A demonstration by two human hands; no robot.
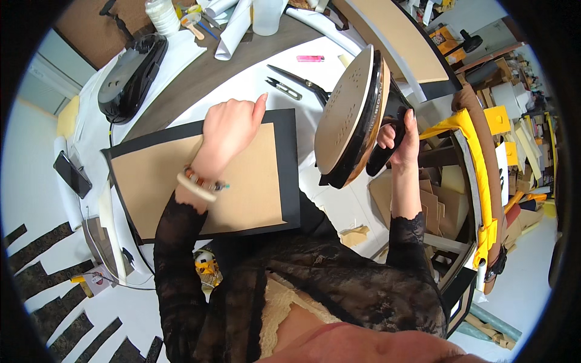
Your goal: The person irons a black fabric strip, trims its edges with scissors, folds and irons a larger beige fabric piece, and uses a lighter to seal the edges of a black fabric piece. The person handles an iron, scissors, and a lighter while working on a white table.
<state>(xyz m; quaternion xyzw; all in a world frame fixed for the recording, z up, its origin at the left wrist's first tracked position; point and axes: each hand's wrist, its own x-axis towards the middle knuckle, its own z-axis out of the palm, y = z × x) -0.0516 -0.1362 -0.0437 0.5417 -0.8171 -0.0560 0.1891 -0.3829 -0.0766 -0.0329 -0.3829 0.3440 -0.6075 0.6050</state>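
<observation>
Beyond cardboard [200, 181], scissors [299, 78], second iron [130, 75]

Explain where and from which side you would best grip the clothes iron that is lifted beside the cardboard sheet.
Grip the black handle of the iron, coming from its back, as the right hand does. The soleplate faces left toward the cardboard, so that side is probably best avoided.

**My worktable and what lies on it**

The white-covered table [266, 78] carries a black sheet [290, 175] at the centre, with a tan card [254, 187] lying on top of it. At eleven o'clock a second black iron [130, 75] rests flat. At one o'clock I see black scissors [302, 81], small snips [283, 88] and a pink lighter [310, 58]. At nine o'clock a dark phone [72, 174] lies near the edge. Rolled white paper [233, 27] sits at twelve o'clock.
</observation>
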